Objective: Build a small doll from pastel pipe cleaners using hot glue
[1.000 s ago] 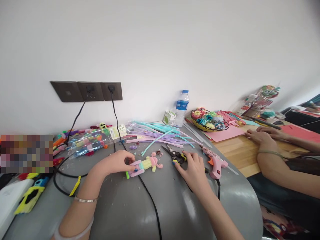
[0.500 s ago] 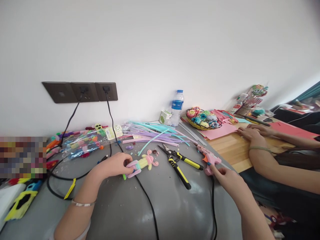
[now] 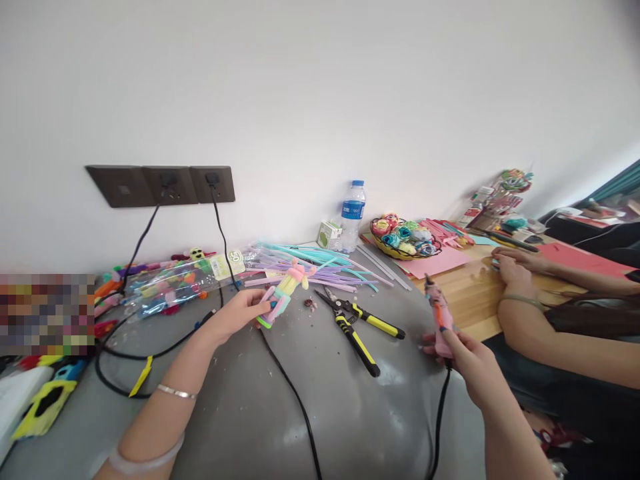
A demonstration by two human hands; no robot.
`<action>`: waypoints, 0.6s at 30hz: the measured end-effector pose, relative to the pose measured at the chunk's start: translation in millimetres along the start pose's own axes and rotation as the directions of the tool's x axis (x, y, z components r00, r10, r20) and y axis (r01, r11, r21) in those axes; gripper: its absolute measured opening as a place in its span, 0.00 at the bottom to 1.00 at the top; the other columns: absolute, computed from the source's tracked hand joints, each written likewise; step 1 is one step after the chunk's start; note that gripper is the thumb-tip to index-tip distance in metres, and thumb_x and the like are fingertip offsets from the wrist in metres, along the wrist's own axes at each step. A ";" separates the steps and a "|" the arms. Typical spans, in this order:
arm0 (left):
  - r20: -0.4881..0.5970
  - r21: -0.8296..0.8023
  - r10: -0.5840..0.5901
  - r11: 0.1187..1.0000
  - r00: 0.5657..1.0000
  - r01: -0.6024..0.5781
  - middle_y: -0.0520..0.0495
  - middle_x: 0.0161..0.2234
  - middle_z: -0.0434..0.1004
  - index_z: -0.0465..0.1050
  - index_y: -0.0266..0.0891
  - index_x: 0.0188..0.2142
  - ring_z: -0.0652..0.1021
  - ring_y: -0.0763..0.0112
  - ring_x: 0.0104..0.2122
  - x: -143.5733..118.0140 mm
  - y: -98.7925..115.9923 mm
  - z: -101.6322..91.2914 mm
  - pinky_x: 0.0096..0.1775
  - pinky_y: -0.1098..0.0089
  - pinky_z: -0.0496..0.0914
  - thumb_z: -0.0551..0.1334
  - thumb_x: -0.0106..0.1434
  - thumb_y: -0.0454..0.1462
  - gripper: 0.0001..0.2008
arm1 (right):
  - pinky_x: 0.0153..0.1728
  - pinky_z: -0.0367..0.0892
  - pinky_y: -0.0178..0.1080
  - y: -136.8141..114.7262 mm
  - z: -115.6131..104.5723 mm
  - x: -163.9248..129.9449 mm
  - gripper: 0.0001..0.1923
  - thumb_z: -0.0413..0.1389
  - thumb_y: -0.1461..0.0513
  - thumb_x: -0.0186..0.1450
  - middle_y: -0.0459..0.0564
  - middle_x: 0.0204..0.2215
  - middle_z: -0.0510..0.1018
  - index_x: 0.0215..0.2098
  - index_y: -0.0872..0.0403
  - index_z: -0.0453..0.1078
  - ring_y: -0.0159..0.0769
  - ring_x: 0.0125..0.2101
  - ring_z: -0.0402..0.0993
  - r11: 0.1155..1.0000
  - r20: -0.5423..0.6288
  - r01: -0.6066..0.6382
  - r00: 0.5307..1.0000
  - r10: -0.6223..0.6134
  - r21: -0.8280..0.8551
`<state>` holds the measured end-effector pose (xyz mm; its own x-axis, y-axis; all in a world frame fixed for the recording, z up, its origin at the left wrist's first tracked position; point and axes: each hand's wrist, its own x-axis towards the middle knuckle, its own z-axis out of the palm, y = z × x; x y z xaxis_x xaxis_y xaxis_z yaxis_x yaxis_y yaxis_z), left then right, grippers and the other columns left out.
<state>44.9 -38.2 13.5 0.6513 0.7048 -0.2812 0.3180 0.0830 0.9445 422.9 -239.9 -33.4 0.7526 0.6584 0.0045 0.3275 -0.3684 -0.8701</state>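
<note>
My left hand [image 3: 245,312] is closed on a pastel pipe-cleaner figure [image 3: 285,293] in pink, yellow, mint and lilac, tilted up over the table. On the right, my right hand [image 3: 467,357] grips a pink glue gun [image 3: 441,327] by its handle; the nozzle points up and away, and a black cord hangs from its lower end. Between my hands lie pliers [image 3: 357,327] with black and yellow handles, jaws apart. Behind the figure, loose pipe cleaners [image 3: 325,265] in turquoise and lilac are spread out.
Against the wall stand a water bottle [image 3: 353,217] and a small green-white box [image 3: 329,235]. A basket of paper flowers [image 3: 406,239] is at the right. Another person's forearm [image 3: 530,317] rests there. Black cords [image 3: 293,393] cross the grey table. Packaged pompoms [image 3: 173,287] lie left.
My right hand has lifted the glue gun off the table and turned its nozzle upward. My left hand has raised and tilted the pipe-cleaner figure.
</note>
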 end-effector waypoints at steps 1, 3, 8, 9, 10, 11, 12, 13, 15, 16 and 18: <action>0.011 -0.034 -0.021 0.999 1.000 0.021 0.45 0.34 0.76 0.73 0.36 0.38 0.76 0.65 0.34 1.3 -0.6 2.9 0.34 0.68 0.68 0.65 0.59 0.51 0.19 | 0.19 0.63 0.39 -4.5 1.7 -5.0 0.24 0.58 0.41 0.53 0.53 0.20 0.76 0.26 0.53 0.71 0.39 0.18 0.70 0.988 0.023 -0.027 0.999 0.023 0.152; 0.020 -0.078 -0.062 0.995 0.998 0.064 0.45 0.34 0.77 0.73 0.36 0.38 0.77 0.65 0.33 3.7 -2.3 7.5 0.35 0.68 0.69 0.67 0.57 0.49 0.19 | 0.17 0.59 0.37 -16.3 5.7 -14.7 0.24 0.62 0.41 0.52 0.49 0.20 0.73 0.24 0.52 0.67 0.32 0.16 0.64 0.933 0.043 -0.038 0.999 0.024 0.359; 0.054 -0.096 -0.101 0.990 0.993 0.105 0.44 0.34 0.79 0.76 0.36 0.38 0.79 0.64 0.36 8.3 -8.1 11.7 0.36 0.68 0.72 0.68 0.55 0.45 0.16 | 0.17 0.56 0.36 -46.5 24.8 -39.2 0.19 0.59 0.45 0.61 0.47 0.23 0.72 0.27 0.51 0.65 0.30 0.17 0.61 0.879 0.147 0.030 0.983 -0.114 0.476; 0.071 -0.098 -0.101 0.989 0.992 0.108 0.44 0.34 0.79 0.76 0.36 0.39 0.79 0.64 0.36 8.7 -9.1 11.8 0.36 0.68 0.73 0.69 0.55 0.45 0.16 | 0.17 0.56 0.36 -51.4 31.4 -45.4 0.19 0.59 0.46 0.62 0.47 0.23 0.72 0.27 0.51 0.64 0.30 0.17 0.61 0.873 0.188 0.031 0.972 -0.140 0.486; 0.087 -0.102 -0.103 0.989 0.991 0.112 0.44 0.34 0.78 0.76 0.36 0.39 0.79 0.65 0.36 9.0 -9.9 11.8 0.37 0.67 0.73 0.69 0.55 0.45 0.16 | 0.16 0.55 0.36 -55.9 39.0 -52.4 0.19 0.58 0.47 0.63 0.46 0.22 0.71 0.26 0.50 0.63 0.29 0.16 0.59 0.867 0.204 0.040 0.966 -0.161 0.496; 0.100 -0.105 -0.107 0.988 0.989 0.117 0.45 0.34 0.78 0.75 0.36 0.39 0.79 0.66 0.35 9.0 -10.6 11.8 0.38 0.67 0.74 0.69 0.55 0.44 0.16 | 0.15 0.51 0.36 -59.9 47.6 -60.1 0.20 0.57 0.46 0.64 0.44 0.19 0.68 0.25 0.50 0.61 0.29 0.15 0.56 0.862 0.245 0.041 0.951 -0.189 0.504; 0.109 -0.108 -0.111 0.987 0.988 0.123 0.46 0.34 0.78 0.75 0.36 0.38 0.79 0.67 0.35 8.9 -11.2 11.6 0.38 0.68 0.74 0.70 0.55 0.44 0.16 | 0.15 0.48 0.36 -63.3 57.1 -68.2 0.21 0.56 0.45 0.65 0.42 0.17 0.66 0.26 0.49 0.60 0.29 0.15 0.53 0.860 0.269 0.043 0.941 -0.207 0.509; 0.118 -0.111 -0.116 0.985 0.986 0.129 0.46 0.34 0.78 0.74 0.37 0.38 0.79 0.68 0.34 8.7 -11.7 11.3 0.38 0.68 0.74 0.70 0.55 0.43 0.16 | 0.15 0.47 0.36 -66.1 67.0 -76.6 0.21 0.55 0.44 0.65 0.42 0.16 0.64 0.26 0.49 0.59 0.29 0.15 0.52 0.843 0.283 0.052 0.930 -0.236 0.535; 0.131 -0.116 -0.121 0.984 0.984 0.136 0.47 0.34 0.78 0.73 0.37 0.38 0.78 0.69 0.34 8.2 -12.5 10.4 0.38 0.69 0.74 0.71 0.54 0.43 0.15 | 0.16 0.47 0.35 -69.1 87.1 -92.1 0.21 0.51 0.42 0.67 0.40 0.15 0.64 0.32 0.50 0.63 0.29 0.15 0.51 0.826 0.362 0.029 0.890 -0.278 0.563; 0.136 -0.114 -0.121 0.984 0.983 0.137 0.47 0.34 0.78 0.73 0.38 0.38 0.79 0.69 0.34 8.0 -12.8 9.9 0.37 0.69 0.74 0.71 0.54 0.43 0.15 | 0.16 0.47 0.35 -69.2 96.4 -98.5 0.23 0.49 0.41 0.68 0.40 0.14 0.64 0.35 0.50 0.64 0.29 0.14 0.50 0.815 0.396 0.022 0.867 -0.304 0.578; 0.140 -0.099 -0.121 0.986 0.983 0.135 0.47 0.34 0.78 0.73 0.38 0.38 0.79 0.68 0.34 7.7 -13.1 9.0 0.37 0.68 0.75 0.70 0.54 0.43 0.15 | 0.18 0.49 0.34 -66.8 111.7 -106.9 0.25 0.48 0.40 0.69 0.40 0.13 0.65 0.35 0.52 0.65 0.29 0.14 0.51 0.815 0.466 0.032 0.807 -0.362 0.578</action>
<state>52.0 -40.1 -2.6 0.6979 0.5842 -0.4142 0.3331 0.2472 0.9099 256.7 -212.4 -30.8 0.2227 0.9708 0.0889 -0.0390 0.1000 -0.9942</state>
